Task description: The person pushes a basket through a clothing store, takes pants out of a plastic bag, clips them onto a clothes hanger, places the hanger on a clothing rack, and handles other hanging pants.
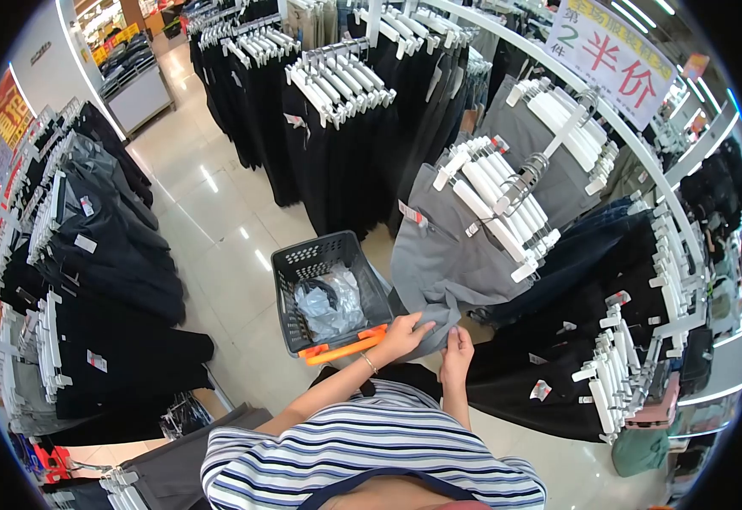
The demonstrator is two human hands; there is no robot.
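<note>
- From my remote seat, I am viewing a pale, glossy floor (226,225) that is running between crowded clothing racks, its tiles reflecting the ceiling lights.
- Black garments (337,174) are hanging in dense rows beyond the basket, while dark garments (111,242) are lining the left side of my view.
- A curved white rail (647,161) is arching over the stock at the right.
- A striped top (371,442) is covering the person's torso at the bottom of my view.
- The gray garment (464,255) is hanging from white hangers (507,200) in front of the person, right of the basket, its lower end reaching both hands.
- A white sign (611,64) with red, green and yellow characters is standing out at the upper right.
- A black basket (285,302) is sitting just left of the gray garment, low in front of the person; I am unable to tell what is supporting it.
- Clear and pale plastic packaging (332,306) is lying inside the basket.
- The left hand (405,337) is pinching a gathered fold of the gray fabric between thumb and fingers, near the basket's orange handle (345,348).
- The right hand (456,353) is pinching the same fabric just beside it, fingertips pressing together.
- A thin bracelet (371,364) is circling the left wrist.
- A white-and-red tag (412,214) is showing on the gray garment's upper part.
</note>
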